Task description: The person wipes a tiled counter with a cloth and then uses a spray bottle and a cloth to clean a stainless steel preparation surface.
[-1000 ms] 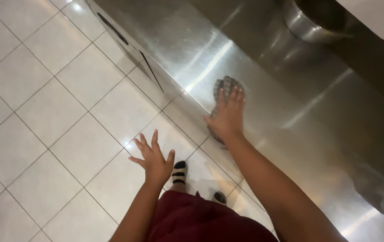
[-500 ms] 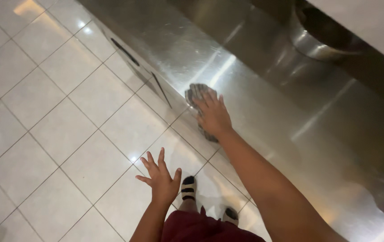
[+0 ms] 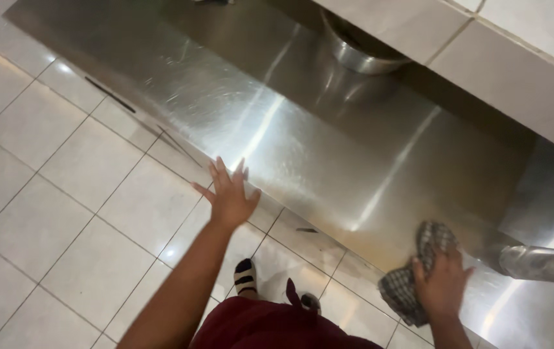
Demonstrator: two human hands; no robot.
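- Rightward along the steel panel (image 3: 328, 161) the cloth (image 3: 412, 271) has slid, right hand (image 3: 444, 281) pressing it, fingers clamped on it.
- Left hand (image 3: 230, 194) hovers, fingers spread (touching nothing).

The panel (image 3: 303, 148) is brushed steel, shiny, with fine scratches and streaked glare. The rag (image 3: 412, 278) is soft checked cloth, matt and crumpled. The floor (image 3: 63, 194) has glossy pale tiles. The bowl (image 3: 361, 55) is polished metal.

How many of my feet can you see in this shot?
2. One foot in a dark sandal stands on the tiled floor below the left hand; the other foot sits just right of it, partly hidden by the maroon garment.
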